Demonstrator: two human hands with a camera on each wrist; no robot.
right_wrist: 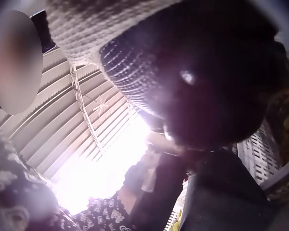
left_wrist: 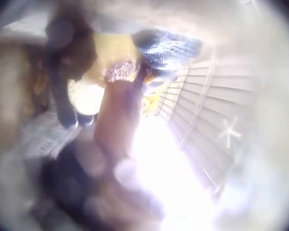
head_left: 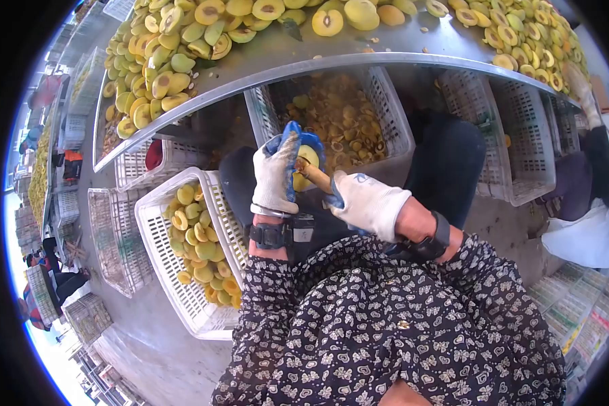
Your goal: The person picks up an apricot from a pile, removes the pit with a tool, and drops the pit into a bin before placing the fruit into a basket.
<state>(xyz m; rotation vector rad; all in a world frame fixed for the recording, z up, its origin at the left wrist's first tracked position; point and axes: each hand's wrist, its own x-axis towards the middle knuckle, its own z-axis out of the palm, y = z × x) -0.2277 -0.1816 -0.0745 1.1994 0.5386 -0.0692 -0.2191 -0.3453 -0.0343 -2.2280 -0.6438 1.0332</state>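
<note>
My left hand (head_left: 282, 170), in a white glove with blue fingertips, grips a yellow fruit half (head_left: 307, 161) above my lap. My right hand (head_left: 365, 201), also gloved, holds a wooden-handled tool (head_left: 315, 176) whose tip is set into the fruit. The left wrist view is blurred: the yellow fruit (left_wrist: 111, 62), the wooden handle (left_wrist: 116, 120) and a blue glove fingertip (left_wrist: 166, 48) show. In the right wrist view the dark gloved right hand (right_wrist: 202, 72) fills the frame and hides the fruit.
A metal table (head_left: 271, 57) ahead is heaped with yellow fruit halves (head_left: 162, 61). Below it stand a white crate of pits and scraps (head_left: 345, 115), a white crate of fruit (head_left: 193, 250) at my left knee, and an empty crate (head_left: 514, 135) right. Another person (head_left: 589, 196) sits far right.
</note>
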